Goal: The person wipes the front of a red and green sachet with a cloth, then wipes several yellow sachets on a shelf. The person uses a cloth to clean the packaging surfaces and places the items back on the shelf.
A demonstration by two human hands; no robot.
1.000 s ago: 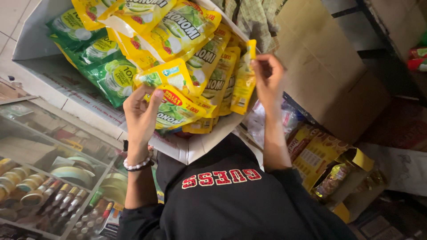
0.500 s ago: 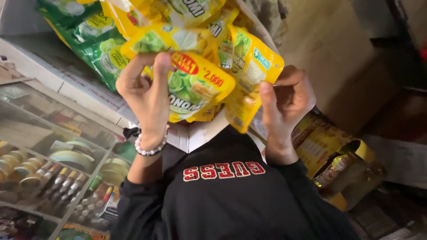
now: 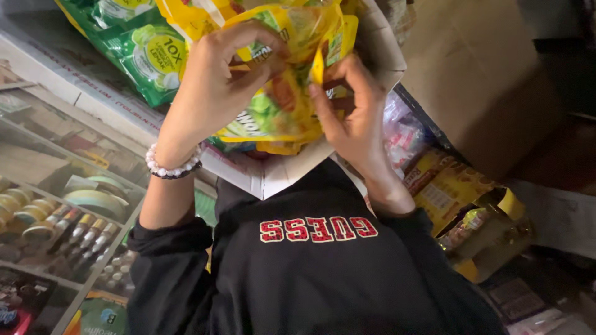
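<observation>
Both hands are raised close to the camera and grip a bundle of yellow refill pouches (image 3: 273, 115) with green lime pictures. My left hand (image 3: 214, 80), with a white bead bracelet on the wrist, wraps over the top left of the bundle. My right hand (image 3: 351, 115) pinches its right edge with fingers and thumb. The pouches hang over the front corner of a white cardboard box (image 3: 279, 177) that holds more yellow and green pouches (image 3: 146, 53). My black sweatshirt with red letters fills the lower middle.
A glass display counter (image 3: 68, 205) at the left holds small bottles and round tins. A brown cardboard box (image 3: 490, 80) stands at the upper right. Yellow oil packs and bottles (image 3: 459, 205) lie at the right, beside clear plastic bags.
Both hands have come closer to the camera and together, now closed around the yellow pouches that they were only reaching into a second ago. The view has tilted down slightly.
</observation>
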